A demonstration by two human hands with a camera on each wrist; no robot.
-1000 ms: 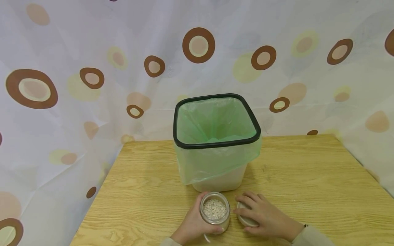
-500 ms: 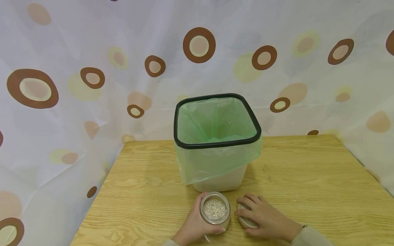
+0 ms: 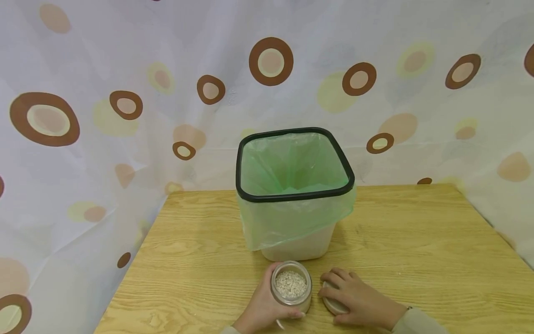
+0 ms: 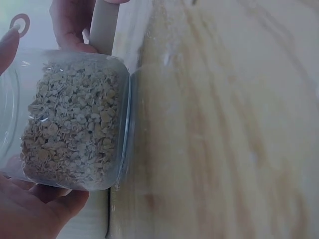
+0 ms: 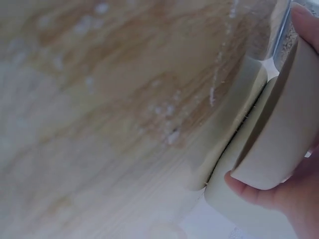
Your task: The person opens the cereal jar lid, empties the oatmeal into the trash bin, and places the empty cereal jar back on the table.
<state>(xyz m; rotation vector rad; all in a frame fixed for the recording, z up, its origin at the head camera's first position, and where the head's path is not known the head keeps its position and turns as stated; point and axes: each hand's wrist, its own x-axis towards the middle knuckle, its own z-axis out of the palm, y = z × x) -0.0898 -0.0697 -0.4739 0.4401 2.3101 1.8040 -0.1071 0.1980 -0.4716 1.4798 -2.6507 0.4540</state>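
Observation:
A clear glass jar [image 3: 303,306] of rolled oats [image 3: 290,284] stands uncovered near the table's front edge. My left hand [image 3: 263,307] grips it round the side, thumb in front. In the left wrist view, flakes [image 4: 75,124] show through the jar's wall. Just right of it, my right hand [image 3: 362,300] holds a pale round lid [image 3: 335,306] by its edge. The right wrist view has the lid [image 5: 284,124] at a slant to the tabletop, thumb [image 5: 254,194] on its side; whether it touches the wood, I cannot tell.
Directly behind the jar is a white bin [image 3: 294,250] with a green liner [image 3: 288,225] folded over it and a black rim ring [image 3: 296,197]. Wooden tabletop [image 3: 417,260] spreads to both sides. A patterned curtain [image 3: 208,46] hangs behind and at both sides.
My right hand and the lid have shifted slightly toward me, and the lid's angle looks a little different. The left hand and jar have stayed in place.

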